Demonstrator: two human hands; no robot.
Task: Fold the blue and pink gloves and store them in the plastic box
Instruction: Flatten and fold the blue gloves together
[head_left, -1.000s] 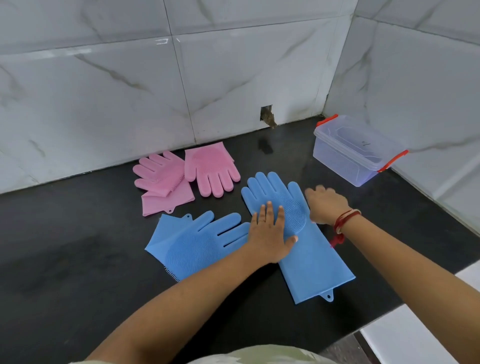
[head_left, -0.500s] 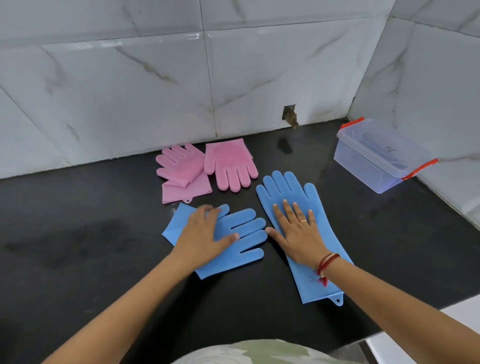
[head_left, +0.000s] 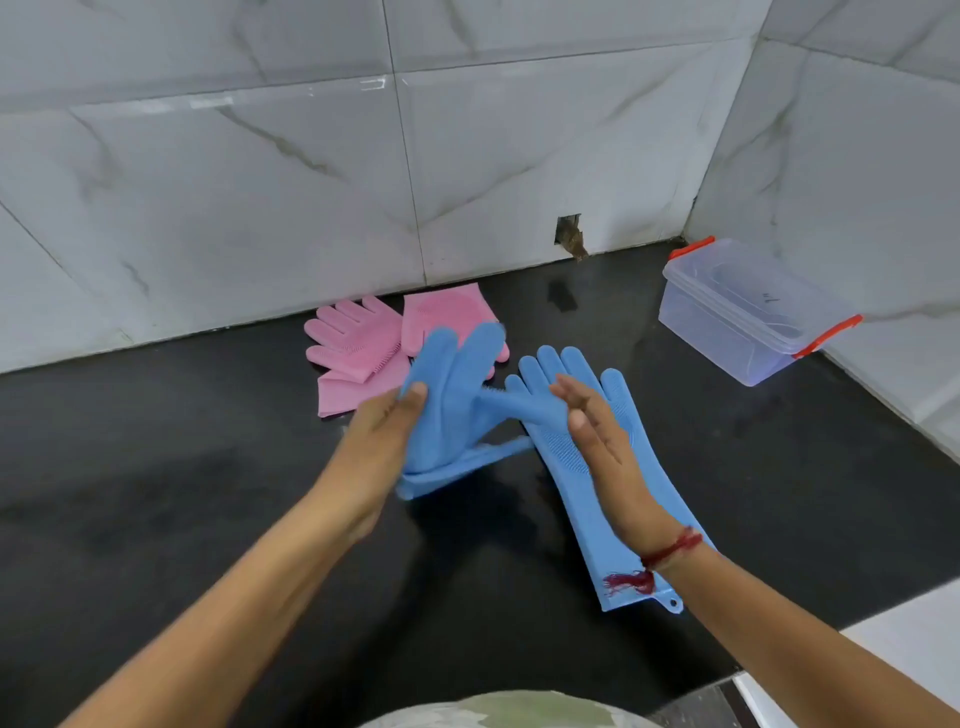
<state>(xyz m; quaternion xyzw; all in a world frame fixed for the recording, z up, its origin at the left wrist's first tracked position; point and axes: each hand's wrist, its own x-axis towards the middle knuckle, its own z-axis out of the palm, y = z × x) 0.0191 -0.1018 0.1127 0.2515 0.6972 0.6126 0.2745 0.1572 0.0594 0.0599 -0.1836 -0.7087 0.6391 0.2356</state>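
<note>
Two blue gloves sit at the middle of the dark bench (head_left: 156, 467). The left hand (head_left: 374, 452) grips one blue glove (head_left: 452, 405), its thumb pinched over the edge near the fingers, and holds it raised off the bench so that the glove's fingers point up and away and its cuff hangs down in a loose fold. The right hand (head_left: 602, 447) is flat, fingers straight and together, turned on edge, and holds nothing; its fingertips meet a part of the raised glove that reaches across toward it. Below that hand the other blue glove (head_left: 626, 415) lies flat and unfolded, fingers toward the wall, cuff toward the person. A red thread (head_left: 670, 551) is tied round the right wrist. Behind, near the tiled wall (head_left: 260, 182), lie the pink gloves: one (head_left: 353, 343) doubled over on itself, the other (head_left: 441, 312) just beside it, partly hidden by the raised blue glove. The clear plastic box (head_left: 743, 312), lid on and with orange clasps, stands in the far right corner, well apart from all the gloves.
</note>
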